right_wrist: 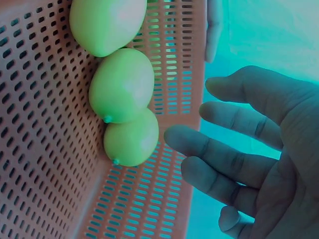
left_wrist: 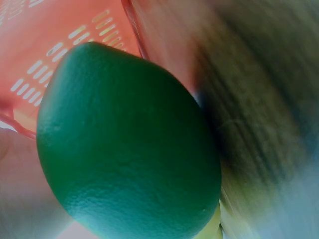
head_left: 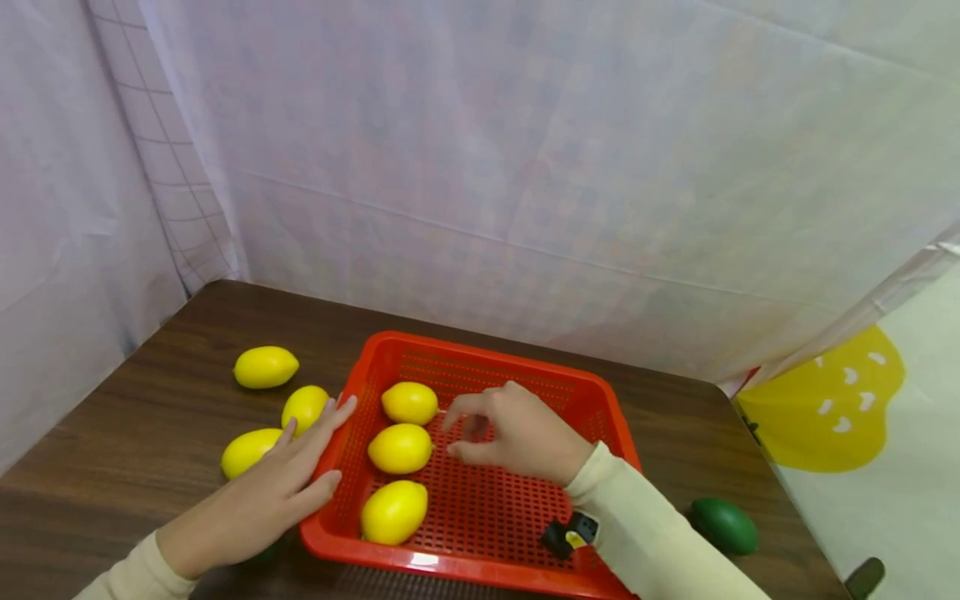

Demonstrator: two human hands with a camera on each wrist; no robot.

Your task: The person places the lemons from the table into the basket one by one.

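Three yellow lemons stand in a row along the left side of a red perforated basket: a far lemon, a middle lemon and a near lemon. My left hand lies along the basket's left rim with fingers extended. Over the basket, just right of the lemons, my right hand hovers with loosely bent fingers, and the right wrist view shows nothing between its fingers. Close below my left wrist is a dark green lemon-shaped fruit, almost wholly hidden in the head view.
Left of the basket on the brown wooden table lie more lemons: one farther back, and two by my left hand, a lemon and another lemon. A green fruit lies at the right. White curtains hang behind.
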